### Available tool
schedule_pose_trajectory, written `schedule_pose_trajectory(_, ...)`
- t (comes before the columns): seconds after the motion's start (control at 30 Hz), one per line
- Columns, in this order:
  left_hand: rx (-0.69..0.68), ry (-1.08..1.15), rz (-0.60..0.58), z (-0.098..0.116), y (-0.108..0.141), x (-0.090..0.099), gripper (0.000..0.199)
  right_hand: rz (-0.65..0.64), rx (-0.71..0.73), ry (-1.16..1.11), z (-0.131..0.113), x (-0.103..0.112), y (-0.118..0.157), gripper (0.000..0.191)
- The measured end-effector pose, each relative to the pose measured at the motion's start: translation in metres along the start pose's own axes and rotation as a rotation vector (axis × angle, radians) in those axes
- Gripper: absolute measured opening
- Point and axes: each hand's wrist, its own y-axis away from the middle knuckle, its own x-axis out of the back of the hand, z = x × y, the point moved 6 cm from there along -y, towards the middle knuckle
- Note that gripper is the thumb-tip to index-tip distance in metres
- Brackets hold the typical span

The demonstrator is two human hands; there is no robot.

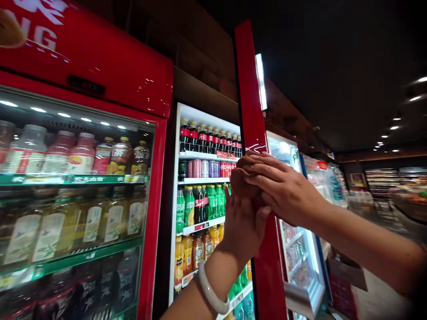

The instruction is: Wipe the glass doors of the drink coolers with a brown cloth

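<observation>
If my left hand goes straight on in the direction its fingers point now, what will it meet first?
Most likely the brown, perhaps cloth-like item just above the left hand's fingers. They may already touch; the depth is unclear there.

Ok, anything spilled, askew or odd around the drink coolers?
No spill or damage shows, and the cola bottles stand in a neat row. One oddity: a blurred tan shape overlaps the red cooler header at upper left; I can't tell what it is.

You see a glossy, smooth red panel (245, 89), clear glossy plastic bottles (90, 218), and a smooth, polished pale bangle (211, 291).
</observation>
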Motion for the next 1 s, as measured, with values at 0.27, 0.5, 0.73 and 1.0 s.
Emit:
schedule_pose_trajectory(0.27,-0.137,-0.277,-0.064,-0.089,0.015,0.020,0.096,-0.012,0.164,-0.155,-0.014,-0.077,-0.032,0.033)
schedule_pose_trajectory(0.5,0.002,-0.552,-0.131,-0.166,-0.005,0.045,0.085,0.118,0.053,-0.221,-0.001,-0.162,-0.090,0.038)
schedule_pose_trajectory(0.73,0.082,-0.716,-0.289,-0.237,-0.006,0.063,0.082,0.161,0.113,-0.290,0.004,-0.263,-0.107,0.043)
schedule_pose_trajectory(1.0,0.085,-0.911,-0.428,-0.299,-0.007,0.067,0.092,0.158,-0.017,-0.318,-0.008,-0.375,-0.124,0.053)
